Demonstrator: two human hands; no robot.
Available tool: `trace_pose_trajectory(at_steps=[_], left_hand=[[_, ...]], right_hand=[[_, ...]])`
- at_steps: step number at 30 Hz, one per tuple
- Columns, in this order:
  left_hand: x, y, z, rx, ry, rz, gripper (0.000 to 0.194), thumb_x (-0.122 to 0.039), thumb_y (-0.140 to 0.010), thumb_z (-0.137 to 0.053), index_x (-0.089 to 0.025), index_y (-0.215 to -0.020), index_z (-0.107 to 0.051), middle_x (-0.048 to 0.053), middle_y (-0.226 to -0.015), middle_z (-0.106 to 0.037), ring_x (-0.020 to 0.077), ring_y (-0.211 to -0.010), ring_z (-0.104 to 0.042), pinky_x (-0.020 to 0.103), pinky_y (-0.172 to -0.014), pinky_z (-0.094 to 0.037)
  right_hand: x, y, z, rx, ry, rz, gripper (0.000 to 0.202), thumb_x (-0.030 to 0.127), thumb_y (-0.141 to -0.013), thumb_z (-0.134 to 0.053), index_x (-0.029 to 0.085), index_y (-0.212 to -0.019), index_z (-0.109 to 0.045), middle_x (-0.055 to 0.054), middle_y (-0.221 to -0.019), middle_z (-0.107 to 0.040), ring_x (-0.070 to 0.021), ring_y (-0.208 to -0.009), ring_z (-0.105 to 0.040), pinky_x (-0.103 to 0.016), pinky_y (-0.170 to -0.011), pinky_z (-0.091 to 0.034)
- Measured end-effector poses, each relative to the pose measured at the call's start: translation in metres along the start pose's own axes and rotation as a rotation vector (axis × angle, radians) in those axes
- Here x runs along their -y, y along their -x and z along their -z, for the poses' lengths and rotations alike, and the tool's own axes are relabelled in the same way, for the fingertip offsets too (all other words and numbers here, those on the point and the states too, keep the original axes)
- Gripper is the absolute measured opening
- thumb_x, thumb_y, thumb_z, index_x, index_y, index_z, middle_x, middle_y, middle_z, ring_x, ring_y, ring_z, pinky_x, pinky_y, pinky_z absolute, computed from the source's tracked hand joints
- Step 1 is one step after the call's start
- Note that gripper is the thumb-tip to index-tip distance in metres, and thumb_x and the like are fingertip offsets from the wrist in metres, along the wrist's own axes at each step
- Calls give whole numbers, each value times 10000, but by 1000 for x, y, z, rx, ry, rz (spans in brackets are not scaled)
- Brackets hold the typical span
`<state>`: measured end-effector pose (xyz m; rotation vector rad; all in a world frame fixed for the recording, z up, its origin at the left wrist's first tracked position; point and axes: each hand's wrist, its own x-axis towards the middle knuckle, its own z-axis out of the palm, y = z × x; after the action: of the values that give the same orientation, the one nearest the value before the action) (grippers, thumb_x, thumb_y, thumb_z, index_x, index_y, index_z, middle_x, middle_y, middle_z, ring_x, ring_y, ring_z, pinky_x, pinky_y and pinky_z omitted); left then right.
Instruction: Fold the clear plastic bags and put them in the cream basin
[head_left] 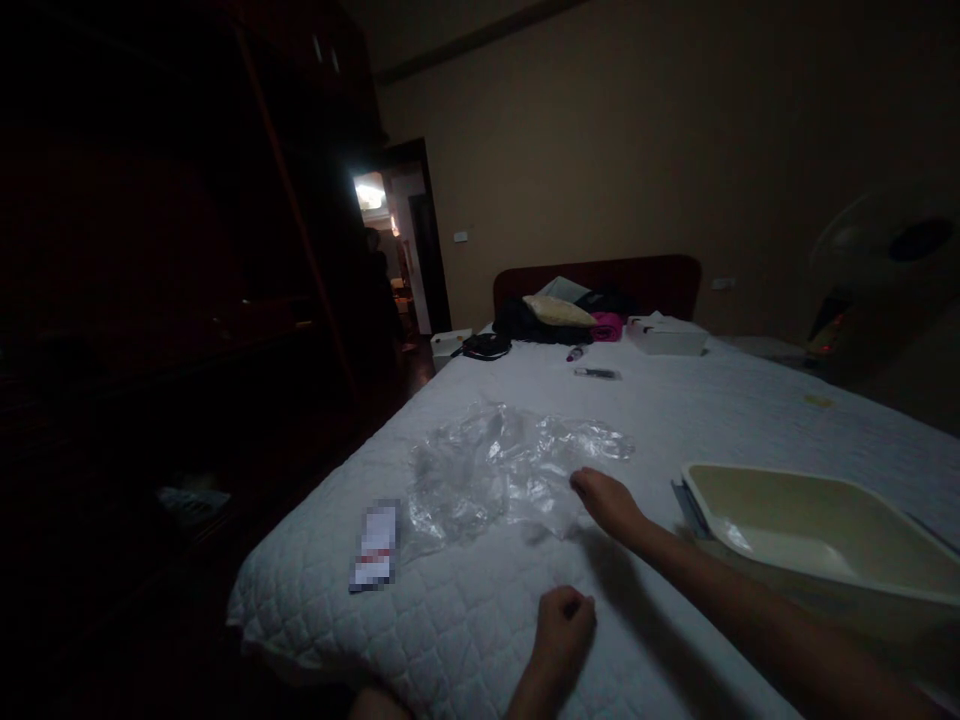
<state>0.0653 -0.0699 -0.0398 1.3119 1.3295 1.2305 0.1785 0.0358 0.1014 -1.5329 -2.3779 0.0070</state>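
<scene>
Clear crumpled plastic (487,470) lies spread over the white quilted bedcover (450,620). My right hand (606,500) is closed at the right edge of the plastic; whatever its fingers hold, if anything, is too small to make out. Nearer to me, my left hand (564,625) has its fingers curled together above the cover, and I cannot make out anything in them. A blurred white packet with a red band (376,548) lies left of the plastic. To the right of my right arm sits a cream tub (810,520).
Toward the headboard (667,280) are a white box (666,335), a cushion (559,310), dark and pink cloths, and a small dark flat item (596,373). A fan (885,250) stands at the right. A person (379,270) is near the doorway.
</scene>
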Motion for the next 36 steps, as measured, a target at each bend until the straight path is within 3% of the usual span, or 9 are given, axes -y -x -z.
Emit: trace_pose_trajectory(at_steps=[4, 10, 14, 19, 23, 26, 30, 34, 36], left_hand=[[-1, 2, -1, -7, 43, 11, 323, -368, -694, -543, -156, -468, -452, -40, -491, -354, 92, -510, -325, 219, -485, -250], [-19, 5, 9, 57, 253, 92, 418, -525, -694, -529, -138, -540, -557, 20, -542, -520, 135, -581, -485, 248, -606, -367], [-23, 1, 21, 89, 474, 124, 495, -615, -607, -584, -141, -743, -630, 92, -764, -627, 208, -710, -579, 317, -700, -413], [-10, -8, 28, 127, 895, 47, 625, -602, -581, -640, -173, -1033, -589, 147, -1096, -569, 283, -1014, -526, 406, -921, -326], [3, -13, 26, 267, 903, 50, 651, -474, -510, -755, -189, -1069, -582, 145, -1140, -548, 288, -1133, -439, 401, -995, -223], [4, -13, 26, 423, 806, 45, 711, -391, -455, -805, -198, -1096, -568, 130, -1088, -575, 285, -1090, -467, 405, -946, -285], [-11, -6, 30, 541, 728, 59, 761, -405, -404, -821, -165, -1082, -573, 124, -1049, -587, 276, -983, -530, 371, -869, -359], [-23, -1, 34, 523, 777, 78, 720, -397, -387, -828, -162, -1028, -598, 109, -1007, -609, 256, -951, -545, 340, -849, -367], [-23, 0, 36, 499, 795, 100, 595, -384, -394, -828, -151, -907, -638, 92, -895, -633, 231, -856, -572, 328, -802, -385]], right_hand=[[-12, -5, 24, -214, -415, -89, 246, 322, -808, -384, 165, -802, -573, -54, -768, -613, -176, -718, -570, -274, -662, -410], [-15, 13, 52, -257, -939, -294, 330, 490, -718, -424, 176, -744, -522, 40, -522, -450, -125, -484, -466, -248, -476, -388], [-17, 36, 45, -81, -1158, -436, 374, 540, -673, -482, 180, -771, -515, 59, -549, -420, -82, -454, -421, -237, -480, -386], [-20, 65, 9, 243, -1282, -535, 430, 609, -650, -506, 192, -753, -501, 62, -530, -410, -64, -434, -396, -227, -465, -369], [-9, 84, -13, 414, -1276, -488, 474, 653, -608, -527, 189, -696, -481, 86, -459, -354, -53, -394, -361, -218, -454, -364], [4, 93, -10, 505, -1316, -406, 500, 673, -605, -521, 181, -672, -465, 76, -461, -398, -55, -395, -389, -221, -464, -370], [13, 102, 13, 592, -1312, -278, 419, 568, -689, -547, 152, -746, -543, -28, -712, -585, -103, -639, -545, -220, -576, -404], [15, 108, 27, 664, -1318, -244, 349, 485, -726, -554, 146, -805, -590, -60, -833, -614, -135, -777, -572, -226, -634, -417], [15, 110, 26, 693, -1341, -232, 349, 475, -741, -538, 139, -817, -592, -71, -842, -623, -145, -784, -588, -238, -648, -422]])
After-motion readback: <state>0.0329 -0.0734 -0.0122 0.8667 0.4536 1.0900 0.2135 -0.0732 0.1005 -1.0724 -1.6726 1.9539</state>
